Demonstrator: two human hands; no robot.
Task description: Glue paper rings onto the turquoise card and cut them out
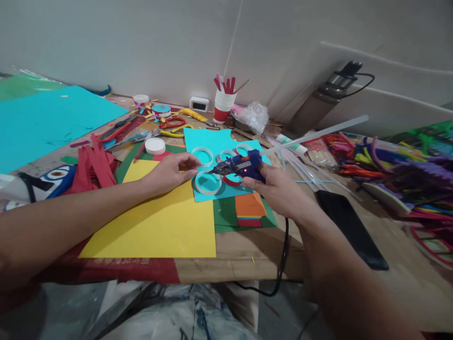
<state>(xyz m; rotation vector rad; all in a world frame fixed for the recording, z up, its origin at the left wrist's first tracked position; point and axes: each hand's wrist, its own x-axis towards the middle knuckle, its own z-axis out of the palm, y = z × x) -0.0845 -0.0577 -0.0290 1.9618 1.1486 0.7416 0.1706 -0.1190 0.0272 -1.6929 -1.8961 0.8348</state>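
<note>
My right hand [274, 184] grips a blue glue gun [244, 166] with a small red light lit and a long clear glue stick [318, 134] out of its back. Its nozzle points left, at the upper rim of a white paper ring [208, 192]. At this ring's left rim, the curled thumb and fingers of my left hand [177, 169] are closed; the contact itself is partly hidden. More rings, such as another white ring [193, 153] and a red-edged ring [231, 183], stand on a light-blue sheet [203, 194]. The gun covers parts of some rings.
A yellow sheet [163, 226] lies under my left forearm, beside a green sheet [224, 215]. Behind stand a stack of paper cups [223, 106] and a dark bottle [314, 106]. At right lie a black phone [352, 229] and colourful pipe cleaners [350, 153]. A black cord [285, 250] hangs over the table edge.
</note>
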